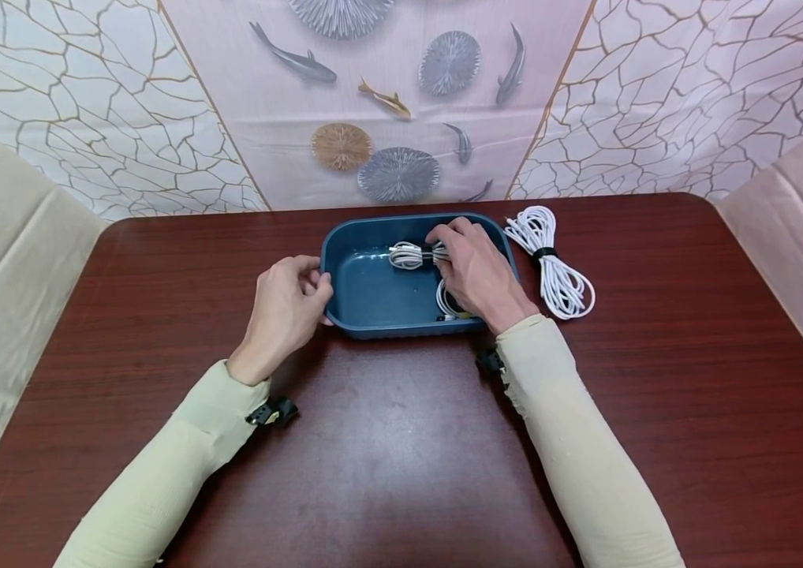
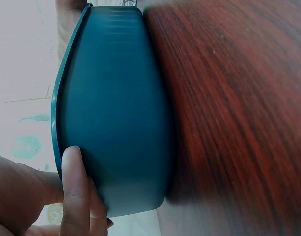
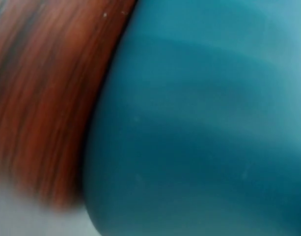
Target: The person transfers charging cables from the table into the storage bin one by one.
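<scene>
A dark blue plastic bin stands on the table. At its left end my left hand pinches the rim; the left wrist view shows a fingertip lying against the outer wall. Over the right half of the bin, my right hand reaches inside with bent fingers. It grips the right end of a light-coloured coiled cable bound with a black tie. Beneath this hand, a second coiled cable is partly hidden. Only the bin's outer wall and the table fill the blurred right wrist view.
A larger bundle of white cable with a black tie lies on the table just right of the bin. Behind the dark red wooden table hangs a patterned cloth, close to the back edge. Plain beige cloth hangs at both sides.
</scene>
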Demonstrator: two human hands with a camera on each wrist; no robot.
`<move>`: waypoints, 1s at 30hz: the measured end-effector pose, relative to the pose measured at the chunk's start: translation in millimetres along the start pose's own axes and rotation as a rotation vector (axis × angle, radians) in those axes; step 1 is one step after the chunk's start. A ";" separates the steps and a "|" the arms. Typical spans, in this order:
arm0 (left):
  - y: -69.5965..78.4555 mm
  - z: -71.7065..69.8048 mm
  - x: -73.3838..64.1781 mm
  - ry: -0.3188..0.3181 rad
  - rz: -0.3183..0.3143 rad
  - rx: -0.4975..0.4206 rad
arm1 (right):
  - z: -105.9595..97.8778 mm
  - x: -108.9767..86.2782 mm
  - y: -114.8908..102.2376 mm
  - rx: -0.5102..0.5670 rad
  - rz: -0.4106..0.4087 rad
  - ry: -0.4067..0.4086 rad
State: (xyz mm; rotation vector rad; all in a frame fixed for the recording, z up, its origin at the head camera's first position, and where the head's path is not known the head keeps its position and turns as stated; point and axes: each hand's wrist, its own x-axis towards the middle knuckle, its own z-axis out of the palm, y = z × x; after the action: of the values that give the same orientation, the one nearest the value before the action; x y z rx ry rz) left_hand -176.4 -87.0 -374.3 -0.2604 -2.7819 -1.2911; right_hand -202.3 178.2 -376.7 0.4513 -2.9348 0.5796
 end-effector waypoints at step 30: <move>0.6 -0.3 -0.5 -0.006 0.005 0.009 | -18.7 -1.5 -1.7 0.022 0.047 -0.034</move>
State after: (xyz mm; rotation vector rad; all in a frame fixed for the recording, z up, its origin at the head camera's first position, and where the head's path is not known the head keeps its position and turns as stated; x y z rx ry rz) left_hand -175.8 -86.9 -373.7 -0.2710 -2.7895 -1.2781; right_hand -199.3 184.4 -359.2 0.3989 -2.9811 0.6173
